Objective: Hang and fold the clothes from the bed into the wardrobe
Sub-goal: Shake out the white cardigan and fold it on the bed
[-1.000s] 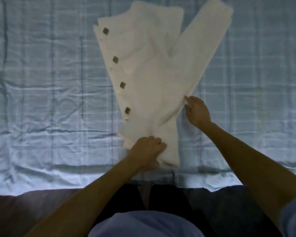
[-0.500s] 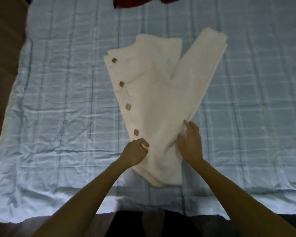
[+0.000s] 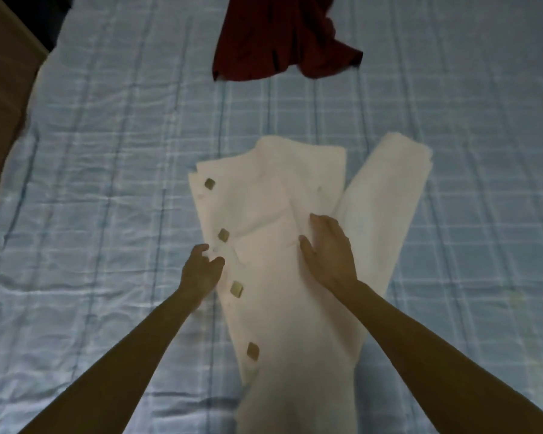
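A cream buttoned garment (image 3: 276, 308) lies partly folded on the bed, several square buttons along its left edge and one sleeve stretched out to the upper right. My left hand (image 3: 201, 270) pinches the garment's left edge between the second and third buttons. Flat on the cloth's middle rests my right hand (image 3: 328, 252), fingers spread and pointing away from me. A dark red garment (image 3: 279, 36) lies crumpled further up the bed.
The bed carries a pale blue checked sheet (image 3: 107, 183), wrinkled on the left. A brown floor or furniture edge (image 3: 3, 89) shows past the bed's left side.
Both hands have slid up the cream garment, away from its hem. The view has tilted up, so the dark red garment now shows fully.
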The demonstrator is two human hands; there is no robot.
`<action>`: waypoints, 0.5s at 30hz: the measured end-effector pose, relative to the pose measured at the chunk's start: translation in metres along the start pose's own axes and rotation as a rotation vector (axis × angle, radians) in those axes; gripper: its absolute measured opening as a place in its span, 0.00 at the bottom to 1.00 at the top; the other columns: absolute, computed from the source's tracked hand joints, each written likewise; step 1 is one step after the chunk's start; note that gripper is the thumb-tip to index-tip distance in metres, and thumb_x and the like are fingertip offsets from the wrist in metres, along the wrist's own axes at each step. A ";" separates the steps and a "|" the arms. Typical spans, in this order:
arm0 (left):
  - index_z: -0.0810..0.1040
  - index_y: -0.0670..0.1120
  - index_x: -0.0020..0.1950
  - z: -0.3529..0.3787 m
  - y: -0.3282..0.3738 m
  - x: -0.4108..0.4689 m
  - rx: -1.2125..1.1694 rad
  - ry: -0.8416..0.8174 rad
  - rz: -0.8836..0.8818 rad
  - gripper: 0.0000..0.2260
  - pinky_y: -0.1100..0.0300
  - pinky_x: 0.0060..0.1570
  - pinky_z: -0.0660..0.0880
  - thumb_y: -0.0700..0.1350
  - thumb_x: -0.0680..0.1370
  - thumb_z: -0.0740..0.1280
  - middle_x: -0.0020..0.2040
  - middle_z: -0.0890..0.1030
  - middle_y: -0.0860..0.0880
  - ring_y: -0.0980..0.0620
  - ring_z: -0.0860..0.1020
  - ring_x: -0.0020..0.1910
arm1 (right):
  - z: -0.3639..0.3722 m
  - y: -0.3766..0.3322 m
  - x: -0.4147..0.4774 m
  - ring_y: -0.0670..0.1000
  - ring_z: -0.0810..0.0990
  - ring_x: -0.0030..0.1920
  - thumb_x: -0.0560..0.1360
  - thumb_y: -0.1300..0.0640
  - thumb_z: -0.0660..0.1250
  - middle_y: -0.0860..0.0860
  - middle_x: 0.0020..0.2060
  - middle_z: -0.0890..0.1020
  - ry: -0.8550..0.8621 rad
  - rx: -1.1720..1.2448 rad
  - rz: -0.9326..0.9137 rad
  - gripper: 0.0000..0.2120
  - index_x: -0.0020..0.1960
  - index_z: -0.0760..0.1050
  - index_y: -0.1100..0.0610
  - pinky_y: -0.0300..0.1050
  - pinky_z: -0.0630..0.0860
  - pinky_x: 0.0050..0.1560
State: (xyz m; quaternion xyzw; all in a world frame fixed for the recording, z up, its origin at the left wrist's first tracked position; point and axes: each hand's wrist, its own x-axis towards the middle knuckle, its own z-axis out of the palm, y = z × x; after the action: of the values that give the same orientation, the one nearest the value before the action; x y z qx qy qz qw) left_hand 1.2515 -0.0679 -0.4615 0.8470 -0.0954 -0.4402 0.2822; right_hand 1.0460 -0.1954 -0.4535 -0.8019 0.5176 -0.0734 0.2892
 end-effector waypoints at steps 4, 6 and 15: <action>0.57 0.46 0.74 0.009 0.022 0.060 -0.059 0.037 -0.008 0.35 0.46 0.57 0.75 0.51 0.73 0.70 0.66 0.73 0.43 0.41 0.75 0.60 | 0.021 -0.022 0.077 0.56 0.64 0.71 0.73 0.39 0.65 0.56 0.73 0.62 -0.052 0.073 0.202 0.40 0.76 0.53 0.55 0.53 0.65 0.68; 0.57 0.48 0.72 0.015 0.029 0.085 -0.088 0.094 -0.026 0.39 0.41 0.56 0.76 0.56 0.67 0.70 0.64 0.74 0.42 0.39 0.76 0.58 | 0.028 -0.031 0.109 0.57 0.66 0.70 0.70 0.39 0.70 0.55 0.73 0.62 -0.087 0.156 0.343 0.46 0.77 0.48 0.54 0.53 0.68 0.66; 0.64 0.46 0.71 0.017 0.054 0.110 -0.210 0.267 0.006 0.27 0.55 0.53 0.72 0.53 0.76 0.68 0.66 0.73 0.43 0.44 0.74 0.59 | -0.017 -0.017 0.123 0.58 0.79 0.34 0.60 0.65 0.65 0.59 0.34 0.81 -0.338 1.086 0.606 0.14 0.44 0.80 0.61 0.47 0.77 0.38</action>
State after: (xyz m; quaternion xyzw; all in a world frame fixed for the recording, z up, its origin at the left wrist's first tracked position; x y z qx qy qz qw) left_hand 1.3079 -0.1639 -0.5145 0.8637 -0.0131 -0.3305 0.3804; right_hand 1.1081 -0.3041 -0.4526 -0.3600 0.5576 -0.1129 0.7395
